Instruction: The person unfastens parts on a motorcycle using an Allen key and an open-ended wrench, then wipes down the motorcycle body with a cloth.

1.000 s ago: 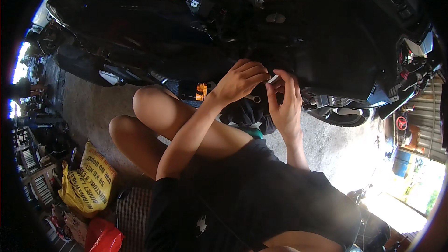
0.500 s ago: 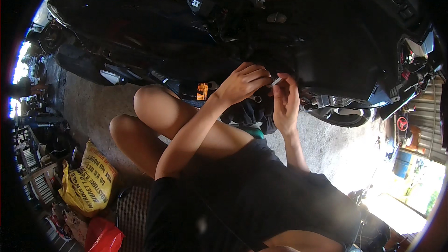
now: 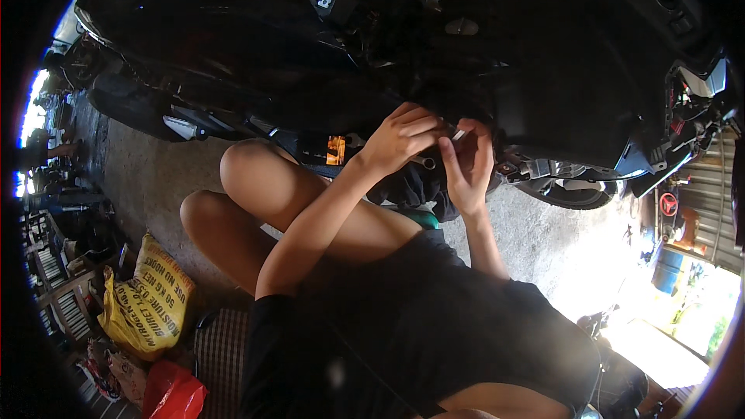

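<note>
In front of me stands a black scooter [image 3: 543,77], and both of my hands are close together at its lower side. My left hand [image 3: 400,140] has its fingers curled and closed, with the fingertips lost in dark shadow; what they hold, if anything, is hidden. Bent around a small pale, metal-looking piece [image 3: 458,134] are the fingers of my right hand [image 3: 470,171], its thumb lying along the near side. The piece is too small to name. Just below the left hand shows the ring end of a spanner [image 3: 427,163], over dark cloth.
A dark tray-like thing with an orange picture [image 3: 335,150] lies beyond my knee [image 3: 252,174]. A scooter wheel [image 3: 570,192] is at the right. Behind on the left are a yellow sack [image 3: 147,302], a red plastic bag [image 3: 174,392] and a checked seat [image 3: 221,357].
My right hand has shifted slightly left, and its thumb has straightened and moved away from the pale piece's end. The left hand has barely moved.
</note>
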`<control>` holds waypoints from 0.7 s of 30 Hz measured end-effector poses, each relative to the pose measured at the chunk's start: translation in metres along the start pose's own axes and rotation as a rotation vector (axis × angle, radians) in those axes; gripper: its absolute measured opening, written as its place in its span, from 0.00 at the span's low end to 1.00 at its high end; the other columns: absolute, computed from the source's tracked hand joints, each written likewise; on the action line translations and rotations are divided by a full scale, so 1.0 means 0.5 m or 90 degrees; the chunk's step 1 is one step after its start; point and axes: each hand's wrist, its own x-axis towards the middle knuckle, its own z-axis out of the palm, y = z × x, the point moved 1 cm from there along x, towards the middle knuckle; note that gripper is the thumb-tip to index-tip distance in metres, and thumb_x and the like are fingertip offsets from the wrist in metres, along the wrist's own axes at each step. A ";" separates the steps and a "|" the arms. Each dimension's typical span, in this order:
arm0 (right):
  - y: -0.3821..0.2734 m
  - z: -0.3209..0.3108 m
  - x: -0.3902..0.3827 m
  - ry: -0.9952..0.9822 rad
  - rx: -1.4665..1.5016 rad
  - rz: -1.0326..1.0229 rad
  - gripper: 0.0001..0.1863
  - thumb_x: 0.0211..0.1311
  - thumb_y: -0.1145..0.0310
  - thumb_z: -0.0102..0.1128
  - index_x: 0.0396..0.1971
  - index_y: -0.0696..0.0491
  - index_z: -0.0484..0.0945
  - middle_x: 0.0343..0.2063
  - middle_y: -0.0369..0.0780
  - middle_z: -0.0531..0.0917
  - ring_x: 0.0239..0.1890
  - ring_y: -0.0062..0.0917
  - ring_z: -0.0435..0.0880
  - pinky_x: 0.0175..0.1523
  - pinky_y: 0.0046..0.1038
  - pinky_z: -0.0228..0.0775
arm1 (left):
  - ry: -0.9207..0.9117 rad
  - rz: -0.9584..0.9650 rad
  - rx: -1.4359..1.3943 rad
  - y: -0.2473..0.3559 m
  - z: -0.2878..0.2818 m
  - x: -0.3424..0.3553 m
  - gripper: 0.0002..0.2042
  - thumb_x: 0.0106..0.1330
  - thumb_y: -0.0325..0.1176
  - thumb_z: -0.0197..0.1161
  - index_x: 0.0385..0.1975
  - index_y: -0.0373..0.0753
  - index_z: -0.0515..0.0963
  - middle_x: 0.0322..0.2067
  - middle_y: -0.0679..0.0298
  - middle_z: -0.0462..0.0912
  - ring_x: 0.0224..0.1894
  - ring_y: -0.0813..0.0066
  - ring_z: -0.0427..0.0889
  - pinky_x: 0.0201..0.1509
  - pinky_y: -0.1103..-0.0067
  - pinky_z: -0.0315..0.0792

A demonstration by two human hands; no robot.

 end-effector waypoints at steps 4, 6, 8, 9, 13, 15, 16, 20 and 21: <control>-0.002 -0.014 -0.007 -0.030 -0.048 -0.011 0.15 0.61 0.82 0.58 0.48 0.60 0.69 0.30 0.32 0.70 0.28 0.10 0.66 0.33 0.13 0.58 | -0.023 0.032 0.028 -0.002 0.002 -0.007 0.09 0.52 0.26 0.62 0.34 0.37 0.80 0.39 0.63 0.80 0.43 0.65 0.79 0.48 0.72 0.73; -0.004 -0.009 0.001 -0.019 -0.061 -0.016 0.16 0.62 0.81 0.58 0.49 0.60 0.69 0.29 0.32 0.70 0.28 0.10 0.65 0.33 0.13 0.58 | -0.023 0.036 0.033 0.000 0.002 -0.004 0.09 0.53 0.26 0.62 0.34 0.36 0.80 0.39 0.63 0.80 0.43 0.65 0.79 0.48 0.72 0.73; -0.007 -0.003 0.018 -0.007 -0.074 -0.021 0.16 0.62 0.81 0.58 0.49 0.60 0.69 0.28 0.31 0.70 0.28 0.10 0.65 0.34 0.13 0.58 | 0.018 -0.027 0.019 0.002 0.004 0.002 0.11 0.51 0.26 0.62 0.36 0.39 0.80 0.38 0.66 0.80 0.46 0.68 0.78 0.53 0.72 0.72; -0.012 -0.002 0.032 -0.002 -0.080 -0.014 0.16 0.63 0.80 0.57 0.50 0.60 0.69 0.28 0.31 0.70 0.28 0.10 0.66 0.34 0.12 0.58 | 0.017 -0.027 0.017 0.003 0.004 0.008 0.11 0.51 0.26 0.62 0.36 0.39 0.80 0.38 0.66 0.80 0.46 0.68 0.78 0.53 0.72 0.72; -0.028 0.028 0.078 0.025 -0.002 0.013 0.14 0.66 0.74 0.56 0.50 0.58 0.70 0.26 0.30 0.70 0.28 0.08 0.64 0.32 0.12 0.56 | 0.085 -0.137 -0.066 -0.008 0.007 0.023 0.12 0.53 0.24 0.64 0.39 0.37 0.79 0.42 0.62 0.80 0.48 0.62 0.79 0.54 0.70 0.72; -0.015 0.029 0.085 0.036 0.009 0.009 0.14 0.67 0.72 0.56 0.50 0.57 0.71 0.24 0.28 0.69 0.23 0.05 0.61 0.26 0.11 0.49 | 0.107 -0.155 -0.058 -0.012 0.010 0.023 0.12 0.54 0.24 0.64 0.40 0.37 0.78 0.43 0.61 0.81 0.48 0.60 0.79 0.53 0.69 0.72; -0.007 0.027 0.079 0.036 0.009 0.008 0.14 0.67 0.72 0.56 0.50 0.57 0.71 0.24 0.28 0.69 0.23 0.05 0.61 0.26 0.11 0.49 | 0.103 -0.177 -0.072 -0.015 0.013 0.022 0.12 0.54 0.24 0.64 0.40 0.37 0.78 0.44 0.60 0.81 0.49 0.59 0.79 0.53 0.69 0.73; -0.006 0.029 0.055 0.027 0.007 0.026 0.10 0.67 0.74 0.55 0.47 0.56 0.72 0.22 0.27 0.69 0.22 0.05 0.59 0.25 0.11 0.47 | 0.045 -0.166 -0.084 -0.024 0.013 0.008 0.12 0.56 0.24 0.63 0.41 0.38 0.78 0.44 0.60 0.81 0.50 0.60 0.79 0.53 0.70 0.74; 0.001 0.028 0.047 0.033 0.015 0.008 0.09 0.67 0.75 0.55 0.46 0.56 0.72 0.21 0.27 0.69 0.22 0.06 0.59 0.26 0.11 0.47 | 0.045 -0.166 -0.083 -0.024 0.010 0.006 0.12 0.56 0.24 0.63 0.41 0.38 0.78 0.44 0.60 0.81 0.50 0.60 0.79 0.53 0.70 0.74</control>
